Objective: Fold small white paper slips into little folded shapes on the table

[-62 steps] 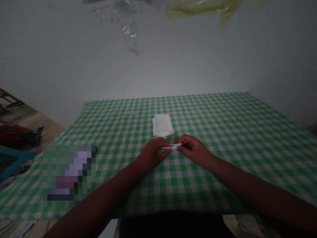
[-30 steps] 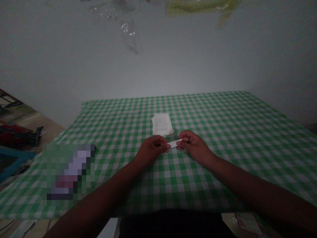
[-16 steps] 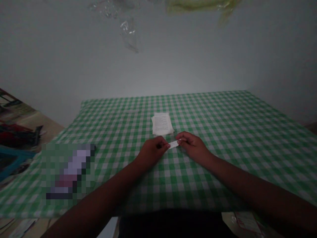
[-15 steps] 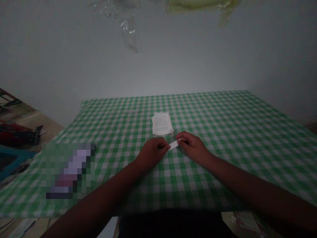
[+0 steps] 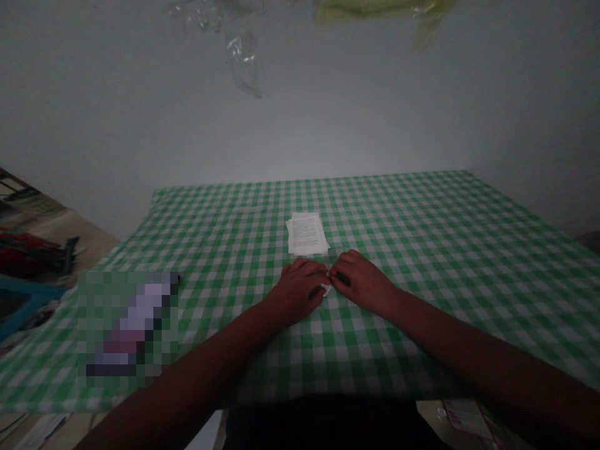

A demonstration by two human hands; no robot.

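Observation:
My left hand [image 5: 300, 289] and my right hand [image 5: 357, 276] meet at the fingertips, low over the tablecloth. Between them is a small piece of paper [image 5: 326, 286], mostly covered by my fingers; only a bit of its printed white surface shows. Both hands are closed, thumbs and fingers pinching the paper from either side. Just beyond them lies a small stack of printed paper sheets [image 5: 307, 234], its edges slightly uneven.
A green and white checked tablecloth [image 5: 422, 219] covers the table up to the wall. At the left lies a blurred-out, phone-like object [image 5: 135, 322]. A faint clear strip [image 5: 250, 209] rests farther back. Plastic bags [image 5: 244, 59] hang on the wall.
My hands have come together and the paper strip, earlier stretched flat between them, is now bent and largely hidden by my fingers. The stack has not moved.

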